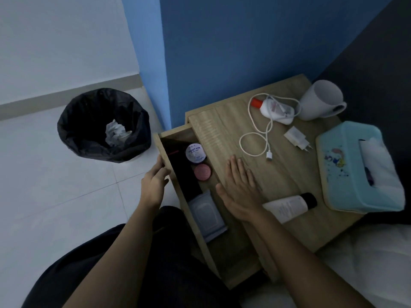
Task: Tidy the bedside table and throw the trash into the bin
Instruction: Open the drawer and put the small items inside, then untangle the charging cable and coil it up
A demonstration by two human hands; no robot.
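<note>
The wooden bedside table [284,178] has its drawer [169,174] pulled out. My left hand [154,185] grips the drawer's front panel. My right hand [240,190] lies flat, fingers straight, on the tabletop by the drawer edge. Inside the drawer are a white-lidded jar [195,153], a pink round tin [202,172] and a wipes pack [205,215]. On top lie a white tube with a black cap [289,205], a white cable [258,138], a charger plug [297,137], a white bottle with a red cap [273,110], a white mug [320,101] and a turquoise tissue box [355,167].
A bin lined with a black bag [102,125] stands on the pale tiled floor to the left, with crumpled white paper [114,132] inside. A blue wall [222,52] is behind the table. White bedding [367,263] lies at the lower right. My dark-trousered knees are below.
</note>
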